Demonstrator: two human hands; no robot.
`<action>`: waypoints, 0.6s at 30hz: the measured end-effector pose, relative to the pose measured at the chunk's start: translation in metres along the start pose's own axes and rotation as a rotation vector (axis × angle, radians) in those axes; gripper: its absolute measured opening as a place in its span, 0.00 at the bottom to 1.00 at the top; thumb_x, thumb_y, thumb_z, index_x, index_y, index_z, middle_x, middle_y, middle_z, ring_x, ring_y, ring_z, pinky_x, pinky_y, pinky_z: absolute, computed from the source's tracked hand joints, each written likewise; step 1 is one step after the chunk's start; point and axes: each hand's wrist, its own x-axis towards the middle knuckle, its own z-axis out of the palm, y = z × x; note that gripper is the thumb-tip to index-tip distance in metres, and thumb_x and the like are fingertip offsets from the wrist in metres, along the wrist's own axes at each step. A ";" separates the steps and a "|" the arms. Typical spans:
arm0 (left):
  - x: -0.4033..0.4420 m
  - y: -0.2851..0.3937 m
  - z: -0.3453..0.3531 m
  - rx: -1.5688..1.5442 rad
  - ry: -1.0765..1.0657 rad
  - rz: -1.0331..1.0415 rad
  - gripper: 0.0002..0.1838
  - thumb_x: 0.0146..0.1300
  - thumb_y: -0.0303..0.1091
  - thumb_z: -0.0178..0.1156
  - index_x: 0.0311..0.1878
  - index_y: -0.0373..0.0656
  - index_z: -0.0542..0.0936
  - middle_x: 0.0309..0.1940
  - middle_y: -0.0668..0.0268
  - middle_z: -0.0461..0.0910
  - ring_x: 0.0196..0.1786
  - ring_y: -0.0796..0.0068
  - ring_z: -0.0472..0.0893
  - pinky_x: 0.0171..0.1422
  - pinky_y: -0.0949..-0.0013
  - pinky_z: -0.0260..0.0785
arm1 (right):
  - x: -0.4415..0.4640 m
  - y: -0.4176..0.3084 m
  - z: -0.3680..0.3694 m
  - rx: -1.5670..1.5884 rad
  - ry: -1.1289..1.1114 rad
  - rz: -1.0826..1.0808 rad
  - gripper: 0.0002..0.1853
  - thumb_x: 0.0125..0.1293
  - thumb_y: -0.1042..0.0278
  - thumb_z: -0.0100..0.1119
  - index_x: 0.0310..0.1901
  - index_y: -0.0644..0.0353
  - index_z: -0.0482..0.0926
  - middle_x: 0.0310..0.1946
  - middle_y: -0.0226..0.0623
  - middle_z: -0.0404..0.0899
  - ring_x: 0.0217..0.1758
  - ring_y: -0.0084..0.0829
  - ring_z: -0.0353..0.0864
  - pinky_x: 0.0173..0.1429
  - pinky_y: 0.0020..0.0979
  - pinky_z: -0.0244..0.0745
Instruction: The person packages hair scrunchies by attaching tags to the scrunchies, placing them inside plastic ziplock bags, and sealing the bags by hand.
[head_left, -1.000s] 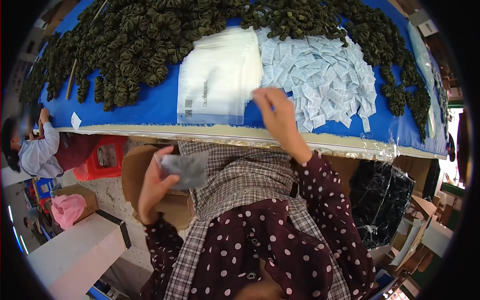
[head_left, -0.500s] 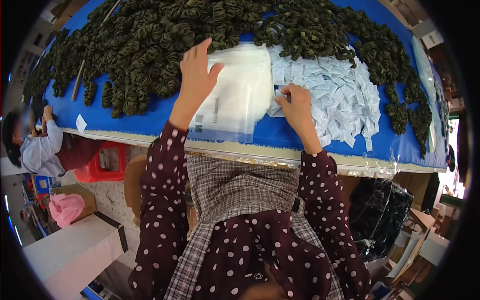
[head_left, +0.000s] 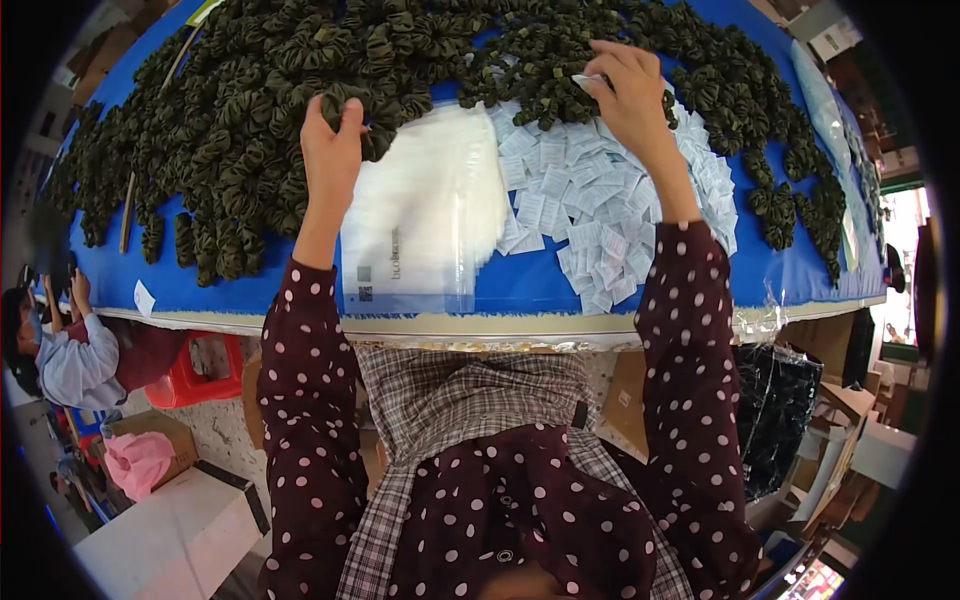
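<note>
My left hand is closed on a dark green scrunchie at the near edge of the large scrunchie pile. Between the fingertips of my right hand is a small white paper slip. That hand is over the heap of smaller dark green scrunchies; whether its fingers also touch one is hard to see. A stack of clear printed plastic bags lies between my arms. To its right spreads a loose pile of pale printed slips.
More scrunchies run along the right side of the blue table. At the far left sits another person near a red stool. A black plastic-wrapped bundle is below the table on the right.
My left hand has moved from the bag stack to the scrunchie pile and taken hold of a scrunchie. My right hand has risen from the slips toward the smaller scrunchies, carrying a slip.
</note>
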 end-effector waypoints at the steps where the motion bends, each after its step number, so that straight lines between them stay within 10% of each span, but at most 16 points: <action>1: -0.010 0.006 -0.002 -0.267 -0.087 -0.116 0.11 0.75 0.33 0.58 0.51 0.35 0.76 0.31 0.62 0.80 0.33 0.70 0.80 0.41 0.69 0.74 | 0.007 0.014 0.013 -0.116 -0.101 -0.121 0.09 0.64 0.74 0.64 0.46 0.54 0.82 0.46 0.30 0.81 0.51 0.35 0.75 0.58 0.32 0.67; 7: -0.068 0.028 0.002 -0.817 -0.192 -0.455 0.11 0.78 0.34 0.57 0.53 0.37 0.75 0.36 0.64 0.79 0.40 0.73 0.81 0.48 0.72 0.76 | 0.023 0.013 0.016 -0.249 -0.290 -0.203 0.07 0.65 0.73 0.64 0.43 0.51 0.82 0.48 0.28 0.80 0.47 0.38 0.76 0.54 0.33 0.71; 13: -0.118 0.039 0.019 -0.973 -0.269 -0.538 0.15 0.78 0.35 0.57 0.60 0.36 0.73 0.45 0.61 0.79 0.48 0.71 0.80 0.57 0.69 0.74 | -0.012 -0.120 -0.039 1.017 -0.184 0.459 0.12 0.65 0.78 0.64 0.50 0.57 0.82 0.37 0.28 0.81 0.33 0.19 0.75 0.38 0.21 0.70; 18: -0.166 0.061 0.022 -1.144 -0.457 -0.567 0.23 0.78 0.36 0.58 0.69 0.35 0.69 0.59 0.57 0.77 0.55 0.70 0.78 0.61 0.68 0.72 | -0.094 -0.193 -0.031 0.712 -0.111 0.250 0.08 0.61 0.78 0.67 0.42 0.59 0.84 0.36 0.32 0.83 0.36 0.31 0.79 0.42 0.28 0.75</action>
